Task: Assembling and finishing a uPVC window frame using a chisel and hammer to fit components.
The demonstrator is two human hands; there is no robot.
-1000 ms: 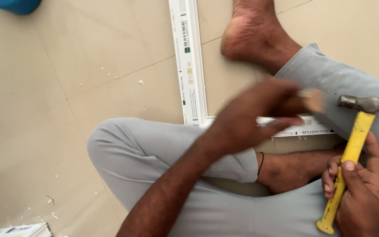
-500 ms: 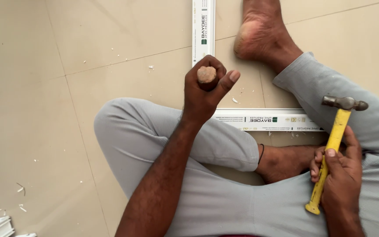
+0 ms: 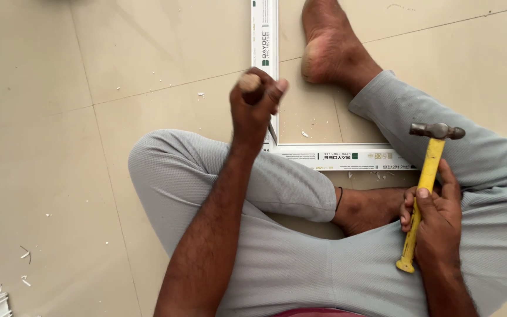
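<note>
A person is sitting cross-legged on a beige tiled floor (image 3: 60, 117), seen from above, wearing grey trousers. The left hand (image 3: 254, 105) is gripping a chisel (image 3: 259, 103), fingers wrapped tight around its handle, whose rounded wooden butt is showing at the top of the fist. A thin metal blade is pointing down from the fist to the inner corner of a white plastic frame (image 3: 335, 157); whether the tip is touching the frame is hard to tell. The frame is lying flat on the floor, one bar running toward the top edge of the view, the other running right, across in front of the shins and under the raised knee.

The right hand (image 3: 435, 217) is clasping a hammer (image 3: 423, 194) low on its yellow handle, fingers closed around it, with the grey metal head raised upward, well apart from the chisel. A bare foot (image 3: 327, 44) is resting on the floor just beside the upright bar. Small white chips are lying scattered on the tiles near the left edge.
</note>
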